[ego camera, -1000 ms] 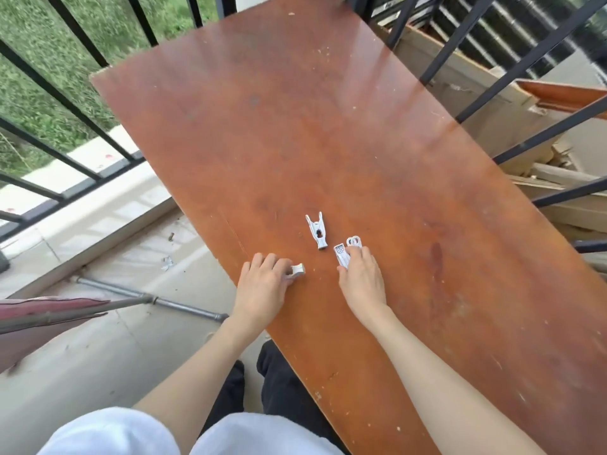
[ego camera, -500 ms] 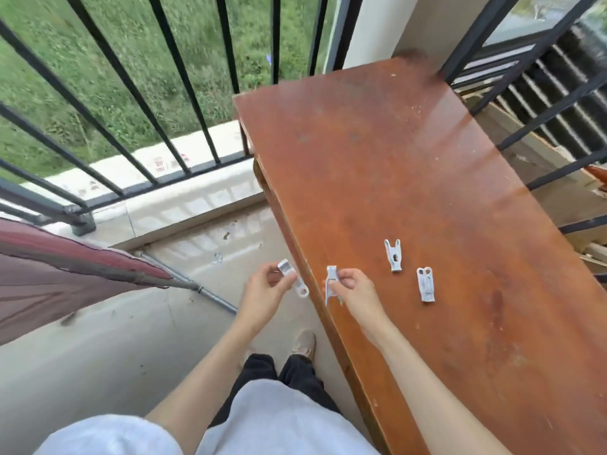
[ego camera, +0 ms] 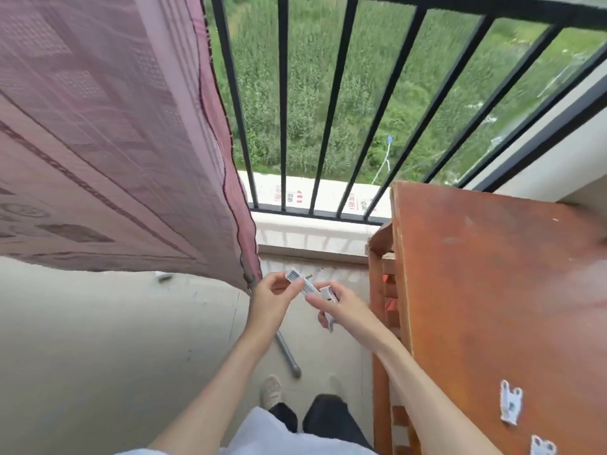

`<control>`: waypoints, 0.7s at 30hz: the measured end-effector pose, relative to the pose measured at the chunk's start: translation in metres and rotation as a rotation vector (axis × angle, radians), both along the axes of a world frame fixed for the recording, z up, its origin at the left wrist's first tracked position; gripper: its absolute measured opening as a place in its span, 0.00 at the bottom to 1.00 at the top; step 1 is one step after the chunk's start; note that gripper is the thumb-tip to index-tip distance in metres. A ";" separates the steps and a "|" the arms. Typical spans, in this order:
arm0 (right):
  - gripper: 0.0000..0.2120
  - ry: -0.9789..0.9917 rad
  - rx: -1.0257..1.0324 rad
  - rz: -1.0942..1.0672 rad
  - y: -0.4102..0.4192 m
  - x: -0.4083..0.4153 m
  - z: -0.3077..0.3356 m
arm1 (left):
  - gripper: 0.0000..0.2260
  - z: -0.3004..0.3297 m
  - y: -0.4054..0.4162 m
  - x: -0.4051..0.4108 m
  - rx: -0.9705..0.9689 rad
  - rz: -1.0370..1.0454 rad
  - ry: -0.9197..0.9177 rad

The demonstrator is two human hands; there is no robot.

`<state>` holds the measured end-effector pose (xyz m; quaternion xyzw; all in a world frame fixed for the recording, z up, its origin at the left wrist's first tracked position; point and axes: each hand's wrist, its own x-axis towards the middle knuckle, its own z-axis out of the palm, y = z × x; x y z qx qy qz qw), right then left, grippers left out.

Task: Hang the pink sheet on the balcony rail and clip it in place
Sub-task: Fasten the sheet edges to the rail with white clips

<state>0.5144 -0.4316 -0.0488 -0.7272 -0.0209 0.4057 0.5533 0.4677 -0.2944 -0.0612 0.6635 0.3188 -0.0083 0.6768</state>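
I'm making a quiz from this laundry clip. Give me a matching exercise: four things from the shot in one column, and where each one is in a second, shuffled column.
Things:
1. pink sheet
2. clip with the grid end
3. two spare clips
4. metal pipe

Places:
A. lying on the brown tabletop
B. on the balcony floor
C. pinched in the left hand
D. hanging at the left of the view

Pairs: 1-D, 2-C, 3-A, 4-B

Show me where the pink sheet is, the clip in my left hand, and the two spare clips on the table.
pink sheet [ego camera: 108, 133]: head view, patterned middle.
clip in left hand [ego camera: 297, 280]: head view, grid-patterned end.
spare clips [ego camera: 510, 405]: head view, body of the upper one.
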 end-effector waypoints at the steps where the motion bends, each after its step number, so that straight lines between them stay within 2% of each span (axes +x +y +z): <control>1: 0.03 -0.025 -0.031 0.051 0.007 0.005 0.002 | 0.02 0.001 0.005 0.000 0.007 0.038 -0.008; 5: 0.03 -0.048 0.004 0.201 0.028 0.027 0.005 | 0.05 0.008 0.022 0.002 0.074 0.120 -0.025; 7: 0.03 -0.132 -0.001 0.289 0.034 0.042 0.009 | 0.06 0.015 0.028 0.004 0.126 0.171 -0.024; 12: 0.04 -0.391 0.072 0.280 0.053 0.097 0.039 | 0.14 0.047 0.034 0.016 0.449 0.579 -0.106; 17: 0.07 -0.356 0.404 0.240 0.087 0.120 0.075 | 0.16 0.075 0.030 0.038 0.765 0.669 -0.224; 21: 0.08 -0.360 0.566 0.297 0.112 0.115 0.093 | 0.08 0.086 0.027 0.052 0.879 0.757 -0.298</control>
